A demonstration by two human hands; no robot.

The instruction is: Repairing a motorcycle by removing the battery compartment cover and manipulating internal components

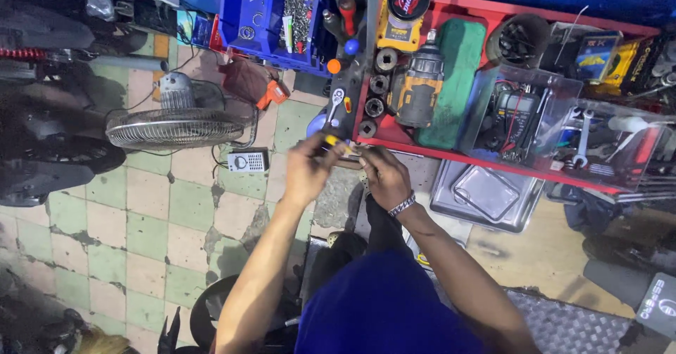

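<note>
Both hands meet at near edge of red tool tray (451, 155). Left hand (308, 171) grips yellow-handled tool (331, 141), fingers closed. Right hand (384, 177) pinches small part, too small to identify. Cordless drill (417, 86) just beyond.

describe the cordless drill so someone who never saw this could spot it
Start at the red tool tray above the person's hands. On its left part, beside a long green mat, lies the cordless drill. It is the only yellow-and-black power tool there, right of a column of round dark sockets.
</note>
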